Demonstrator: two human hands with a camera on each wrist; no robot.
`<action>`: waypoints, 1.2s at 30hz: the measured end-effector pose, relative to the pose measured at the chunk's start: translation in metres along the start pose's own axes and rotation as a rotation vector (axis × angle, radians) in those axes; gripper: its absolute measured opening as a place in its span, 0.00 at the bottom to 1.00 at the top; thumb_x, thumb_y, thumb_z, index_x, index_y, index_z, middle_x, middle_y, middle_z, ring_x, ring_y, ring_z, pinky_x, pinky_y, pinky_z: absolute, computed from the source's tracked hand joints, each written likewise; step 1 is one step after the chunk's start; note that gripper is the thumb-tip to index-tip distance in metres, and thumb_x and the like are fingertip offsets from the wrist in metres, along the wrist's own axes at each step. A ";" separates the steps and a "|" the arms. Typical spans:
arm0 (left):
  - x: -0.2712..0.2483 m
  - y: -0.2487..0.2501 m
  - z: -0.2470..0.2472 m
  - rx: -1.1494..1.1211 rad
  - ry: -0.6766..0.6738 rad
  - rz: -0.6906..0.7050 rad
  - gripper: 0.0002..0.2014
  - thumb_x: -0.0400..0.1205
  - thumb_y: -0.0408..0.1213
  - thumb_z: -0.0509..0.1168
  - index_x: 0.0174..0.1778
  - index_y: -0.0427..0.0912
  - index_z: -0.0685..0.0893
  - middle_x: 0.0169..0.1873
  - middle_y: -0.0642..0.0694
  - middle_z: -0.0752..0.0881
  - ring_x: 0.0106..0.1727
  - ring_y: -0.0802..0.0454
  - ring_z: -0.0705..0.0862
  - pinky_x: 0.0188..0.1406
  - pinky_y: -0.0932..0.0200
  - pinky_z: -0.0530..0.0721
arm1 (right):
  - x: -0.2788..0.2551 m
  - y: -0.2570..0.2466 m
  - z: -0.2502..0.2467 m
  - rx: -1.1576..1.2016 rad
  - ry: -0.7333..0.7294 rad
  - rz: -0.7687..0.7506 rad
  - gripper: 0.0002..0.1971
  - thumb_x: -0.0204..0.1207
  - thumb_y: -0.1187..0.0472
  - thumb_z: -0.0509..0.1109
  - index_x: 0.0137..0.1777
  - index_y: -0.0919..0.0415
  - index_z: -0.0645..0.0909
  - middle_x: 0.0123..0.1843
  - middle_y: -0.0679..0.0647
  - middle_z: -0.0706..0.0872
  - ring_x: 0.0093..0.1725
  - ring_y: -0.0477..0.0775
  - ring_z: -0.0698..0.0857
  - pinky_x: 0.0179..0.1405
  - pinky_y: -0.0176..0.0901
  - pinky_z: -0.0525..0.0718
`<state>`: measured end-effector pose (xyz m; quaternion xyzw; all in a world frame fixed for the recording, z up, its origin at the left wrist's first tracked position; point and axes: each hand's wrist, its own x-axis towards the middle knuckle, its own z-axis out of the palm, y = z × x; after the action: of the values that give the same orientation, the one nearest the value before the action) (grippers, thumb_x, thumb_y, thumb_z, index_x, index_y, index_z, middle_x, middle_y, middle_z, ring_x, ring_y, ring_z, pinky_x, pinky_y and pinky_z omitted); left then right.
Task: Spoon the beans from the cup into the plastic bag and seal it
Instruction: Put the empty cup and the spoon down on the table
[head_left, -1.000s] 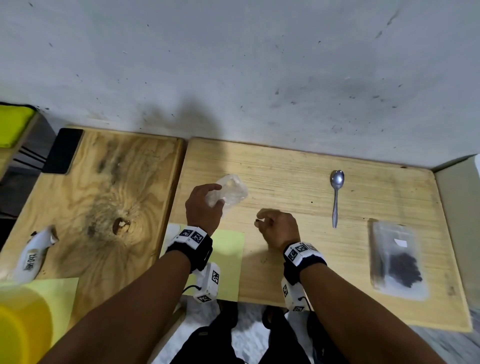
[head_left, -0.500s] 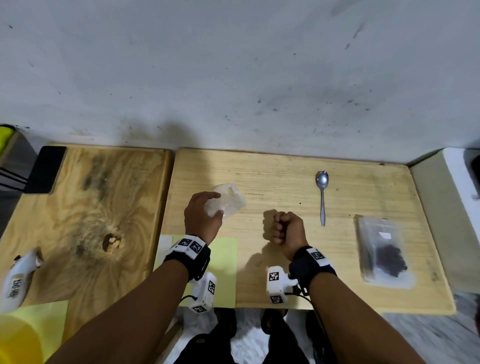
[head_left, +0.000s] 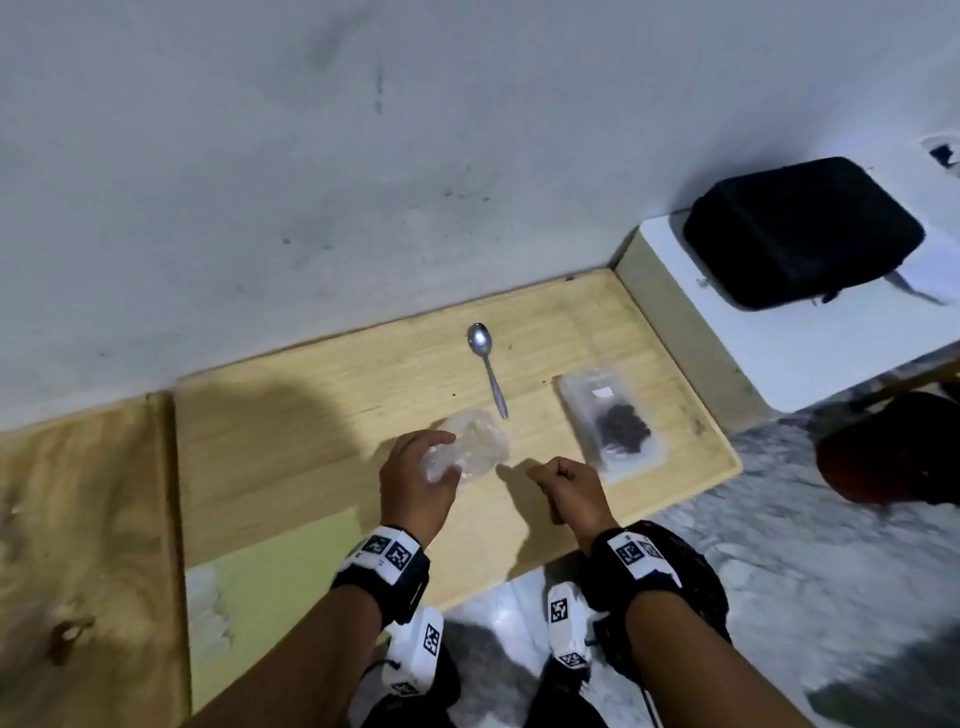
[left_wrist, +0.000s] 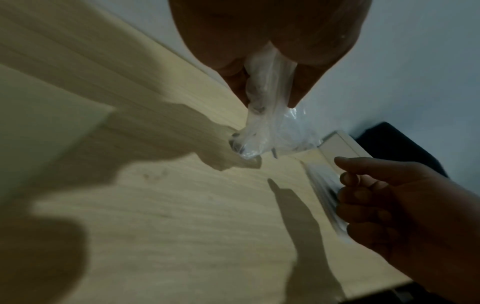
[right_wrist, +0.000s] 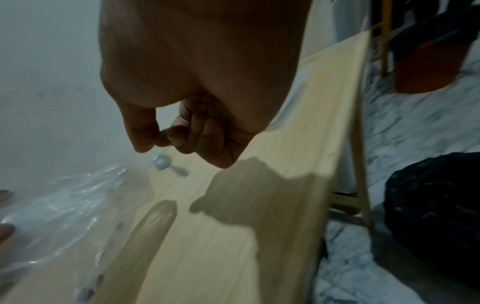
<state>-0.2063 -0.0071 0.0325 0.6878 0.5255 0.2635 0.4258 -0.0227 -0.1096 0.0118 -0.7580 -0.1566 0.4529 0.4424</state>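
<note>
Both hands have slid to the right along the table (head_left: 322, 415) since a moment ago, and a black case (head_left: 802, 231) has come into view. My left hand (head_left: 415, 483) grips the clear cup (head_left: 470, 441), thumb and fingers curled round it. From my left wrist, the cup looks squeezed thin. My right hand (head_left: 574, 491) is curled up; my right wrist view shows nothing in it. From above, the spoon (head_left: 487, 366) lies behind the cup, and the bag (head_left: 610, 415) with dark beans (head_left: 623, 423) lies flat beside my right hand.
</note>
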 end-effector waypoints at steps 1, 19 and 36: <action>-0.006 0.010 0.016 -0.018 -0.027 0.022 0.15 0.70 0.27 0.76 0.48 0.49 0.88 0.52 0.52 0.85 0.55 0.52 0.83 0.57 0.61 0.79 | -0.005 0.009 -0.022 0.023 0.046 0.001 0.20 0.75 0.63 0.77 0.25 0.58 0.73 0.20 0.52 0.69 0.21 0.50 0.68 0.24 0.39 0.68; -0.146 0.106 0.305 0.141 -0.659 0.123 0.16 0.69 0.32 0.78 0.52 0.46 0.87 0.51 0.52 0.85 0.56 0.52 0.83 0.59 0.57 0.79 | -0.081 0.214 -0.307 0.108 0.301 0.165 0.12 0.68 0.68 0.83 0.30 0.57 0.85 0.30 0.53 0.85 0.36 0.52 0.83 0.41 0.43 0.81; -0.120 0.032 0.412 0.342 -0.694 -0.230 0.15 0.73 0.36 0.77 0.53 0.49 0.83 0.64 0.43 0.84 0.67 0.42 0.80 0.60 0.56 0.75 | 0.033 0.338 -0.332 0.399 0.277 0.547 0.09 0.67 0.72 0.81 0.39 0.57 0.89 0.37 0.53 0.90 0.37 0.50 0.86 0.32 0.40 0.80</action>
<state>0.1064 -0.2509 -0.1350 0.7336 0.4601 -0.1251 0.4842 0.2134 -0.4534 -0.2154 -0.7248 0.2047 0.4692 0.4611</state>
